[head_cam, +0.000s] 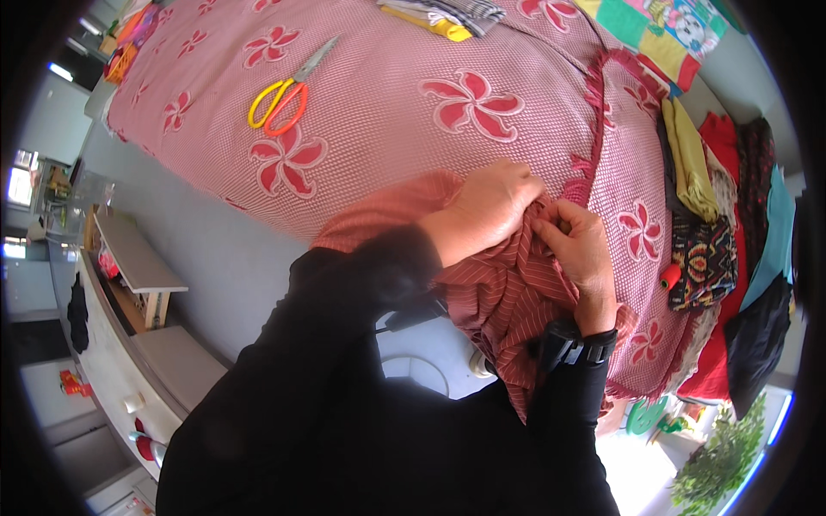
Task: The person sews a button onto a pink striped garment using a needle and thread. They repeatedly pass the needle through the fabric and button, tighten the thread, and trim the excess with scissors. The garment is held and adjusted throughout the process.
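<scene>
A bunched rust-coloured striped cloth [516, 290] hangs over the near edge of a bed-like surface and down in front of me. My left hand [493, 200] grips its upper folds, with the knuckles turned up. Close beside it, my right hand [574, 235] pinches the same cloth between thumb and fingertips. The two hands almost touch, and anything small between the fingers is hidden. Beneath the cloth spreads a pink woven cover [381, 116] with red pinwheel flowers. Scissors [284, 100] with one yellow and one orange handle lie on it, up and left of my hands.
Folded fabrics [445, 18] lie at the far edge. To the right are an olive folded cloth [690, 161], a patterned black cloth [703, 264] and a red thread spool [671, 276]. A wooden box with a raised lid [139, 251] stands at left; a leafy plant [719, 455] is lower right.
</scene>
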Demonstrator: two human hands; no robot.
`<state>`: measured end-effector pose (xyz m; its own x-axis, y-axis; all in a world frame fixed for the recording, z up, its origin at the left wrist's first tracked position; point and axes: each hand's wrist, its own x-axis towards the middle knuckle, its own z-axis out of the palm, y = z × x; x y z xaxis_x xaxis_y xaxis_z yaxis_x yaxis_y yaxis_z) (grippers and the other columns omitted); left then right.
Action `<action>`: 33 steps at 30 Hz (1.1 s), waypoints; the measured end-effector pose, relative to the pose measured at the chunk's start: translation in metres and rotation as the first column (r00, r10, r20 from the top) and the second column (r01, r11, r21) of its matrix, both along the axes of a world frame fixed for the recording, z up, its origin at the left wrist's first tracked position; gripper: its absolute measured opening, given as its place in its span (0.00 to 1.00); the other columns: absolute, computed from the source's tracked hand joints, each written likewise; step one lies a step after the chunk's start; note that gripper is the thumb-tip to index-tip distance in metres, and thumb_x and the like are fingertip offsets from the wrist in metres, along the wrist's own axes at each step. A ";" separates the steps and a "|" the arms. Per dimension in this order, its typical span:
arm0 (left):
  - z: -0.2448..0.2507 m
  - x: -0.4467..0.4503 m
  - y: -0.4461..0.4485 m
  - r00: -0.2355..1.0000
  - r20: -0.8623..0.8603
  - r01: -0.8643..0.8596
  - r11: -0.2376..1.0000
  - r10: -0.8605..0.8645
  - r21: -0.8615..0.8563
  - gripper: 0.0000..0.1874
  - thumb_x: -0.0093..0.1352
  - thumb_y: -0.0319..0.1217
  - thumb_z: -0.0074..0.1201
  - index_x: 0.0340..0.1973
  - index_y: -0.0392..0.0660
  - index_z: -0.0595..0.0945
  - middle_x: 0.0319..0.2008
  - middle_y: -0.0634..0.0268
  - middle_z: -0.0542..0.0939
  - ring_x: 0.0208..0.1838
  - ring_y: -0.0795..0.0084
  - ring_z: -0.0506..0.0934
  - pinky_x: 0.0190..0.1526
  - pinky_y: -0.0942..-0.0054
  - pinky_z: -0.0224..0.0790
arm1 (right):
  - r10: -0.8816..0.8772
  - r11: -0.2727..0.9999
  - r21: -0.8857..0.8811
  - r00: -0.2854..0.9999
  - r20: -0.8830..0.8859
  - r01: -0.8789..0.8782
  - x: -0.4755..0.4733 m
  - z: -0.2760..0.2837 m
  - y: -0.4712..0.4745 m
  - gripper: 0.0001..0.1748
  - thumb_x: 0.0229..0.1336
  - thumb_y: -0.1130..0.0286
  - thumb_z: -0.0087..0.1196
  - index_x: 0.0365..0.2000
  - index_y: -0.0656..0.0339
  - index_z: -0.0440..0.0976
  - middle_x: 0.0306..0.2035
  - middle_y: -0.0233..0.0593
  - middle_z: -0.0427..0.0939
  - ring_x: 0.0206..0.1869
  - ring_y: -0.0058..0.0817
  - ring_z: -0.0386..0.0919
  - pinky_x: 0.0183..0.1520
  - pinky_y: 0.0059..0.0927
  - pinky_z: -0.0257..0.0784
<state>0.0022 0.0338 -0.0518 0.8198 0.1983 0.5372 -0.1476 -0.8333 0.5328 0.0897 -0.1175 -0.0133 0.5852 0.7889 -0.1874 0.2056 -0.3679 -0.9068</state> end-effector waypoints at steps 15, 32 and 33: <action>0.025 -0.009 0.073 0.980 -0.192 -0.089 0.969 0.044 -0.232 0.09 0.64 0.27 0.56 0.39 0.38 0.81 0.37 0.55 0.82 0.39 0.64 0.80 0.42 0.68 0.71 | -0.446 0.780 0.437 0.888 -0.116 0.449 0.053 0.009 -0.049 0.37 0.55 0.86 0.37 0.67 0.66 0.48 0.48 0.59 0.73 0.50 0.39 0.78 0.34 0.29 0.83; -0.011 -0.096 0.225 0.269 -0.438 -0.768 0.466 0.858 0.440 0.17 0.66 0.34 0.49 0.46 0.36 0.79 0.48 0.44 0.79 0.53 0.47 0.77 0.51 0.50 0.70 | -0.294 0.945 0.147 0.562 0.773 0.292 0.078 -0.031 -0.051 0.14 0.58 0.73 0.52 0.45 0.63 0.74 0.34 0.48 0.80 0.39 0.41 0.80 0.43 0.34 0.73; -0.010 -0.097 0.225 0.278 -0.445 -0.758 0.479 0.851 0.443 0.17 0.66 0.34 0.49 0.46 0.36 0.79 0.48 0.44 0.79 0.53 0.47 0.77 0.51 0.50 0.70 | -0.270 0.954 0.161 0.493 0.827 0.252 0.077 -0.029 -0.051 0.14 0.58 0.73 0.52 0.45 0.63 0.74 0.34 0.48 0.80 0.39 0.42 0.80 0.43 0.33 0.73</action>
<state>-0.0951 0.2588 -0.0616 0.3948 0.9079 0.1408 0.9049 -0.4108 0.1113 0.1664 -0.1681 -0.0426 0.6430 0.5708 0.5106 0.7641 -0.5233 -0.3772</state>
